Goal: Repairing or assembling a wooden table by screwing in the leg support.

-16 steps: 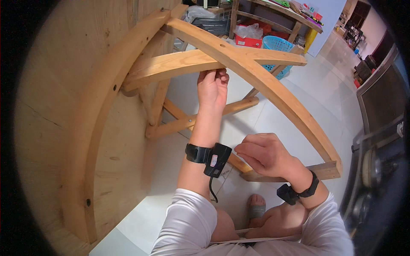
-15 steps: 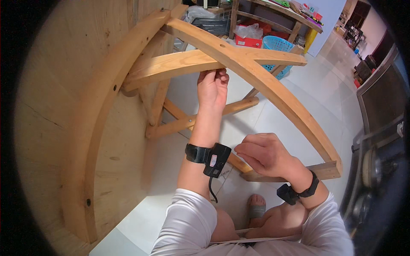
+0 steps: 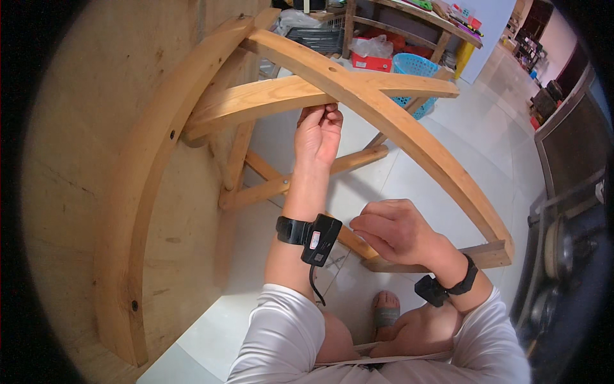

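Note:
My left hand (image 3: 318,134) is raised to the underside of the wooden crossbar (image 3: 256,99), just where it meets a long curved wooden rail (image 3: 422,153); its fingers are curled, and whatever they hold is hidden. My right hand (image 3: 393,230) is closed in a pinch at lower right, above a short wooden piece (image 3: 480,256) at the rail's lower end; I cannot make out anything in it. A second curved rail (image 3: 147,166), with dark holes, runs down the left along a plywood panel (image 3: 70,192). Both my wrists wear black straps with small boxes, the left one trailing a cable.
Crossed wooden legs (image 3: 345,163) stand lower behind the rails, on a white tiled floor (image 3: 448,121). At the back are a wooden bench (image 3: 416,16), a blue basket (image 3: 409,67) and a red box (image 3: 371,63). A dark metal-framed unit (image 3: 569,153) stands at right, with a corridor beyond.
My left hand and forearm have shifted very slightly to the left, the fingers still at the crossbar's underside. My right hand is almost unchanged.

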Motion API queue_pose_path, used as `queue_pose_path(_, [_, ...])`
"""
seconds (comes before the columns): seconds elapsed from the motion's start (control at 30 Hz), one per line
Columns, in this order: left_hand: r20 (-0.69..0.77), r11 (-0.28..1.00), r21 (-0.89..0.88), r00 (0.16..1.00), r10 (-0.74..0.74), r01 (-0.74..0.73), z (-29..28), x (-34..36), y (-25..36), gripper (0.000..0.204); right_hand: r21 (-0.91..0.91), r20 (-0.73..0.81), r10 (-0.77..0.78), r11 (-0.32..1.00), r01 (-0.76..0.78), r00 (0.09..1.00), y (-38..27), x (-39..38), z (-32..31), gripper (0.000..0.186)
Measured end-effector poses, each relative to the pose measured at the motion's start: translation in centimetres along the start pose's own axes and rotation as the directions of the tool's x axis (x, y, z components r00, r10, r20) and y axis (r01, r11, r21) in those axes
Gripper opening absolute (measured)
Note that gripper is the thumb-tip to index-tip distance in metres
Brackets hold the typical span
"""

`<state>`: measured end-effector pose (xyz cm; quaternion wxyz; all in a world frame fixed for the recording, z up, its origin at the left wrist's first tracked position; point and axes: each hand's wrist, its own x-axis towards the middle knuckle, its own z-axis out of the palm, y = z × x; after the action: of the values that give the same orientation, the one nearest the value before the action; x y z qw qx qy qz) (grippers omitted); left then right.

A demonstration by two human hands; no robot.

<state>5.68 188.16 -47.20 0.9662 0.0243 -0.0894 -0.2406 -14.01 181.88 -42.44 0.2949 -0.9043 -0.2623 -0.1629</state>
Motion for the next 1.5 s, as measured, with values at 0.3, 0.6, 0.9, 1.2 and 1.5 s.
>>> queue_pose_path(0.3, [0.004,0.998,-0.022,0.998,0.058,-0.058,0.0,-0.1,-0.4,0.021,0.004,0.014,0.016,1.000,-0.016,1.000,0.1,0.0,0.0,0.013])
queue_pose_path(0.6, [-0.002,0.994,-0.019,0.995,0.104,-0.104,-0.1,-0.1,-0.9,0.022,0.018,-0.055,0.021,1.000,-0.021,0.998,-1.3,0.4,-1.1,0.009])
queue_pose_path(0.9, [0.002,0.995,-0.011,0.995,0.102,-0.102,0.1,0.4,-1.6,0.020,-0.085,-0.070,0.052,0.995,-0.058,0.996,-2.2,0.7,-2.5,0.011])
queue_pose_path(1.2, [-0.073,0.991,-0.004,0.988,0.133,-0.134,-0.4,-0.4,-1.0,0.020,-0.486,0.187,0.253,0.863,-0.135,0.949,-6.5,0.1,-15.8,0.015])
queue_pose_path(1.5, [-0.081,0.983,0.153,0.990,0.117,-0.104,-1.4,-0.9,-0.2,0.027,-0.280,0.372,0.174,0.958,-0.068,0.912,3.2,5.8,-17.5,0.014])
